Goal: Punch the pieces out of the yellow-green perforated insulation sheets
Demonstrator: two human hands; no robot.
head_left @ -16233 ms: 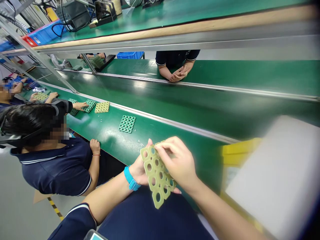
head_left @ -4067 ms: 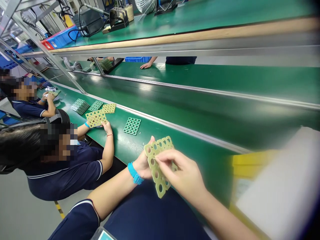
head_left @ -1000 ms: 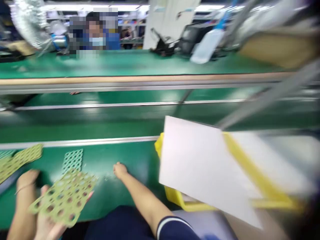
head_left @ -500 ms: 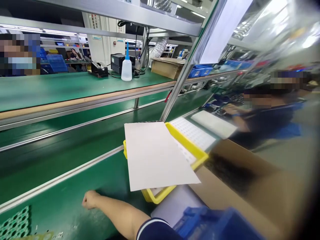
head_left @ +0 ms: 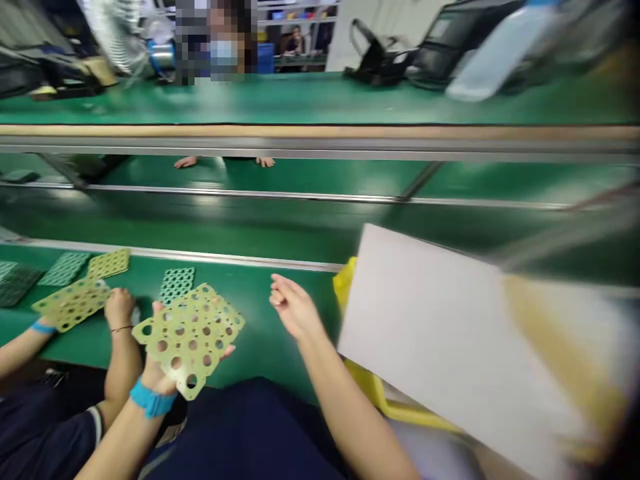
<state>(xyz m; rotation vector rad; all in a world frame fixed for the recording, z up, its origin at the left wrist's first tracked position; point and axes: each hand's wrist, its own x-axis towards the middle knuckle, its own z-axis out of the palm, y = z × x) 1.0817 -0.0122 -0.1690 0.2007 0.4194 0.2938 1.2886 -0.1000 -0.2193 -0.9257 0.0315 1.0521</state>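
Observation:
My left hand (head_left: 159, 370), with a blue wristband, holds a yellow-green perforated plate (head_left: 190, 337) flat above the near edge of the green bench. My right hand (head_left: 293, 308) hovers to the right of the plate, fingers loosely curled and apart, with nothing in it. It sits close to the yellow tray (head_left: 346, 287) that a white sheet (head_left: 435, 333) covers. A green perforated plate (head_left: 177, 285) lies on the bench just behind the held plate.
A co-worker's hand (head_left: 119, 308) at the left holds another yellow-green plate (head_left: 73, 303). More plates (head_left: 107, 263) lie further left. A conveyor belt (head_left: 250, 220) runs behind the bench. A person's hands (head_left: 186, 162) rest on the far side.
The view has swung back left from the tray side to the bench. My left hand with the plate is in view again, and my right hand has lifted off the bench.

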